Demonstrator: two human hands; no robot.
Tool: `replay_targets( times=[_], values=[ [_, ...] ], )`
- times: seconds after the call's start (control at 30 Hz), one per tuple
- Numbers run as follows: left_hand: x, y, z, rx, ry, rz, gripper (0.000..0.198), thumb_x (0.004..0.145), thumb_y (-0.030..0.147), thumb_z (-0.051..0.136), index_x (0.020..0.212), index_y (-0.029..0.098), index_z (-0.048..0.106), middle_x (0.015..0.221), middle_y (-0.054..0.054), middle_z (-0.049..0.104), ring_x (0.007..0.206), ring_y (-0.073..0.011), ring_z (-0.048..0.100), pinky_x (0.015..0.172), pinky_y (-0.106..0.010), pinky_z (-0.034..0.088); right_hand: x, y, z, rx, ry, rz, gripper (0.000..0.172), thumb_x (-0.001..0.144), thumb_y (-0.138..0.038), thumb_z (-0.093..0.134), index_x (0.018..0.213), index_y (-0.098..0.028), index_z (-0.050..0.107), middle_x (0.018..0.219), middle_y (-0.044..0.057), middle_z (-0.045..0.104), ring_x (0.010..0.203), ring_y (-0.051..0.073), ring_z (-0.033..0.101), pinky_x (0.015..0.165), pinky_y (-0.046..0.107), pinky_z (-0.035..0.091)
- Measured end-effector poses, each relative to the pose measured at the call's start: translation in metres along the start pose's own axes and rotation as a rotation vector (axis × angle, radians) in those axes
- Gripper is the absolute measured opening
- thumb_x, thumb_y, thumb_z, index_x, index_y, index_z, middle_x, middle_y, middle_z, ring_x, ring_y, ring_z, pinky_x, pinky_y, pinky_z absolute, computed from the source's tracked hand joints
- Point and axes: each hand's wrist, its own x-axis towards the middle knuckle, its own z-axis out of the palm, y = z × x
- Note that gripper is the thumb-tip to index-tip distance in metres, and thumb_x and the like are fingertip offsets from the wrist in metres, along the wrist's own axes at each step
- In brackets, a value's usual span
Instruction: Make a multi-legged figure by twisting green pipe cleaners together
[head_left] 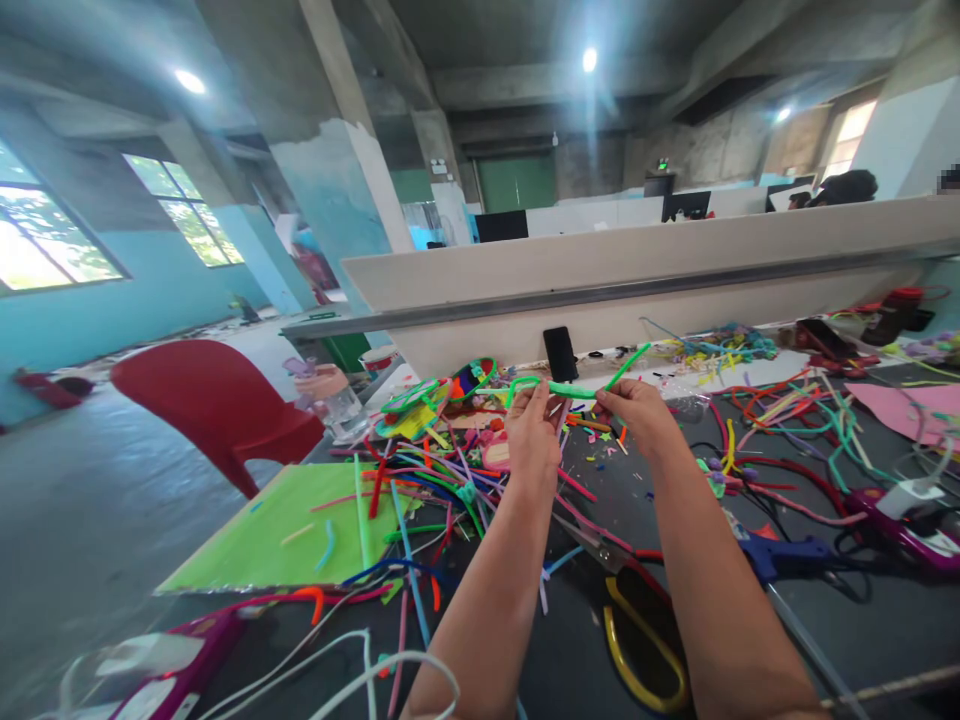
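My left hand and right hand both pinch one bent green stem, stretched between them above the tabletop, presumably to keep it clear of the loose stems, which are too many for me to count. Beneath lie one pair of scissors, seemingly left within reach, and one glue gun. Farther out I count one phone, leaning upright against the partition, one green sheet and two power strips.

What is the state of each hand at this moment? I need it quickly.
Left hand: closed, pinching the bent green stem.
Right hand: closed, fingertips holding the same green stem farther along.
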Motion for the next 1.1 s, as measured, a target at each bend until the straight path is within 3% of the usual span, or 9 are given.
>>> replay_targets(
  times=[0.3,0.53,0.67,0.77,0.83,0.9,1.0,1.1],
  values=[
    [0.003,-0.001,-0.001,-0.009,0.027,-0.057,0.023,0.061,0.020,0.076,0.071,0.016,0.056,0.068,0.003,0.066,0.063,-0.0118,0.065,0.072,-0.029,0.051,0.001,-0.002,-0.003,0.087,-0.003,0.000,0.027,0.059,-0.039,0.074,0.056,-0.017,0.060,0.054,0.000,0.062,0.047,0.012,0.054,0.051,0.026,0.043],
    [-0.003,-0.003,0.004,0.146,-0.139,-0.101,0.015,0.067,0.025,0.073,0.076,0.016,0.064,0.079,-0.002,0.067,0.075,-0.0110,0.063,0.082,-0.027,0.049,0.004,-0.001,-0.005,0.058,0.095,-0.013,0.024,0.062,-0.039,0.071,0.059,-0.018,0.061,0.055,0.000,0.063,0.046,0.012,0.053,0.049,0.027,0.041],
    [-0.006,0.009,0.002,0.469,-0.234,-0.136,0.018,0.066,0.023,0.071,0.082,0.016,0.067,0.090,-0.004,0.068,0.086,-0.0134,0.063,0.083,-0.026,0.047,0.004,-0.005,-0.015,0.028,0.151,-0.073,0.021,0.066,-0.036,0.068,0.059,-0.017,0.063,0.056,0.000,0.063,0.047,0.011,0.053,0.051,0.025,0.040],
    [-0.004,0.026,-0.003,0.788,-0.257,0.012,0.022,0.070,0.028,0.067,0.089,0.016,0.068,0.094,-0.007,0.068,0.087,-0.0185,0.063,0.081,-0.033,0.049,0.002,-0.011,-0.025,0.067,0.210,-0.088,0.023,0.066,-0.037,0.069,0.058,-0.017,0.061,0.055,0.000,0.064,0.047,0.010,0.052,0.051,0.024,0.041],
    [0.000,0.038,-0.008,1.042,-0.216,0.232,0.022,0.073,0.029,0.064,0.090,0.016,0.069,0.091,-0.007,0.068,0.085,-0.0210,0.063,0.083,-0.038,0.049,0.000,-0.014,-0.030,0.091,0.233,-0.099,0.024,0.066,-0.038,0.070,0.058,-0.017,0.061,0.056,0.000,0.063,0.047,0.010,0.052,0.051,0.024,0.040],
    [0.005,0.046,-0.011,1.242,-0.173,0.483,0.022,0.073,0.027,0.064,0.092,0.018,0.071,0.097,-0.009,0.067,0.097,-0.0248,0.060,0.093,-0.043,0.044,-0.002,-0.017,-0.032,0.115,0.234,-0.112,0.024,0.065,-0.038,0.071,0.059,-0.017,0.062,0.056,0.000,0.063,0.047,0.010,0.052,0.051,0.024,0.040],
    [0.010,0.050,-0.014,1.324,-0.259,0.725,0.027,0.074,0.026,0.065,0.100,0.023,0.072,0.116,-0.010,0.063,0.115,-0.0277,0.052,0.105,-0.045,0.033,-0.006,-0.022,-0.029,0.144,0.197,-0.122,0.025,0.065,-0.039,0.072,0.060,-0.017,0.062,0.057,0.001,0.064,0.048,0.010,0.052,0.051,0.025,0.040],
    [0.007,0.051,-0.013,1.287,-0.390,0.757,0.023,0.077,0.026,0.063,0.098,0.027,0.073,0.116,-0.008,0.065,0.119,-0.0280,0.050,0.108,-0.046,0.027,-0.011,-0.030,-0.024,0.163,0.141,-0.119,0.026,0.064,-0.039,0.074,0.060,-0.017,0.062,0.057,0.001,0.063,0.048,0.010,0.052,0.052,0.025,0.041]
  ],
)
